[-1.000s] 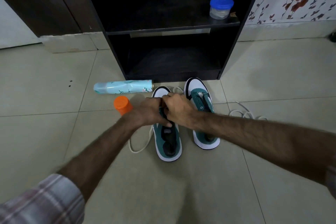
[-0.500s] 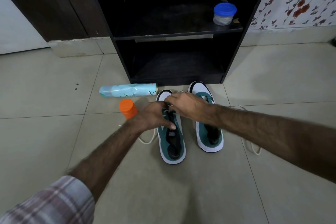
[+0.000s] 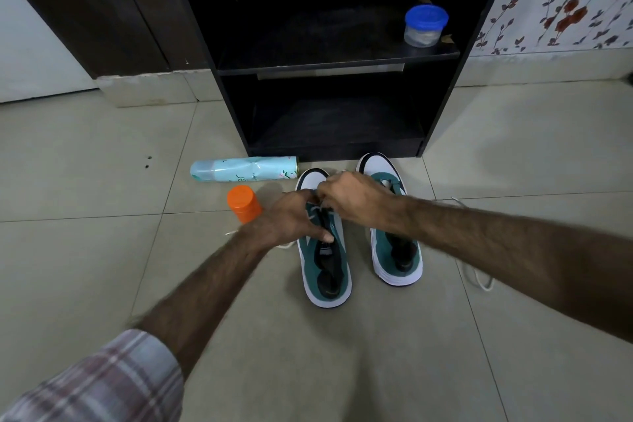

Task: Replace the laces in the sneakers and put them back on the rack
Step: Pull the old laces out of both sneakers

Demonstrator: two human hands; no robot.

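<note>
Two green and white sneakers stand side by side on the tiled floor, toes toward the dark rack (image 3: 236, 106). The left sneaker (image 3: 325, 271) has both my hands over its eyelet area. My left hand (image 3: 291, 219) rests on the sneaker's left side with its thumb across the tongue. My right hand (image 3: 352, 199) pinches a white lace (image 3: 317, 212) near the toe end of the eyelets. The right sneaker (image 3: 394, 250) stands untouched. A loose white lace (image 3: 479, 281) lies on the floor beyond my right forearm.
A pale blue spray can (image 3: 243, 168) lies on its side left of the sneakers, with an orange-capped bottle (image 3: 244, 203) standing near it. A blue-lidded clear tub (image 3: 424, 26) sits on the rack's upper shelf. The lower shelf (image 3: 329, 127) is dark and bare.
The view has tilted slightly, so the scene sits lower in frame. My right hand has shifted a little toward the toe of the left sneaker; both hands stay on it.
</note>
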